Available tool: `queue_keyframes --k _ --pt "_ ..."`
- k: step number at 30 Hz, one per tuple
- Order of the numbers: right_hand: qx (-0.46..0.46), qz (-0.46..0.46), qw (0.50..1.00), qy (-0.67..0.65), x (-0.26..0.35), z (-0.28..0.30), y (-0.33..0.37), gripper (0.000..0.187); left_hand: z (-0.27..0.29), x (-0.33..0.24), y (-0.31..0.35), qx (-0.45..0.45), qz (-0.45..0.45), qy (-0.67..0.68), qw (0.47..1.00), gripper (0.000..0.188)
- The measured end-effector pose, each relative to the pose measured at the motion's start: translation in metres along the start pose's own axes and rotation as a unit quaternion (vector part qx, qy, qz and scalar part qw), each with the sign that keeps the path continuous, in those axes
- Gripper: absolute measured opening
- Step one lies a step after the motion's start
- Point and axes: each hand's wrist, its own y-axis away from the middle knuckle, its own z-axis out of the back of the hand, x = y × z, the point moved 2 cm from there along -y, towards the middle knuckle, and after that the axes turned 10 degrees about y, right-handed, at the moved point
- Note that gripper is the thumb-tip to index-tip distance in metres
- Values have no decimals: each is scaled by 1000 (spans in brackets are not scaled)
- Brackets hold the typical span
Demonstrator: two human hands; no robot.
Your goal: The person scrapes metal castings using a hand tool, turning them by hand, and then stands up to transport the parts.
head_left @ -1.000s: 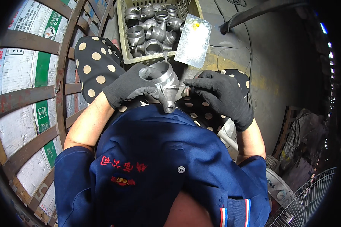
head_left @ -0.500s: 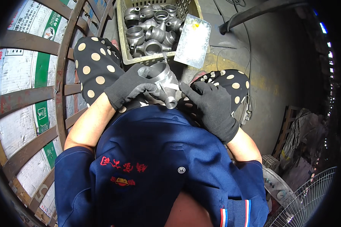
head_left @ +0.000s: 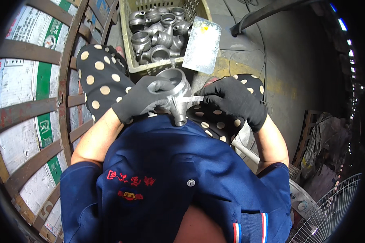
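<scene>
Your left grip (head_left: 144, 97) wraps the metal fitting (head_left: 183, 90), right grip (head_left: 232, 100) pinches the pale strip (head_left: 194, 99); working that strip likely calls for steadiness next.

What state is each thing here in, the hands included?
Metal fitting: held, wide mouth upward, narrow end toward the person.
Left hand: gloved, closed on the fitting.
Right hand: gloved, pinching a pale strip.
Pale strip: straight, reaching across to the fitting.
Crate: open-topped, holding heaped fittings.
Flat panel: tilted, by the crate's corner.
Fan: running or stopped, cannot tell.
</scene>
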Motion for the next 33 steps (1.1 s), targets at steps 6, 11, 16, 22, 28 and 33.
queue_keyframes --k 6,11,16,22,28,33 --pt "-107 2 990 -96 -31 11 7 26 15 -20 15 -134 186 -15 973 18" --pt "-278 -77 947 -145 -109 -13 -26 35 39 31 1 -115 -62 371 919 38" --pt "-261 -235 936 -36 -145 -25 -68 35 43 36 -32 -121 -49 378 916 38" --pt "-281 -313 907 32 -167 -12 -97 37 48 52 -38 -155 5 361 920 35" --pt "-268 -344 899 51 -166 -5 -118 38 45 52 -43 -139 16 355 924 37" --pt "-248 -358 898 68 -162 1 -123 38 39 43 -43 -142 21 321 936 40"
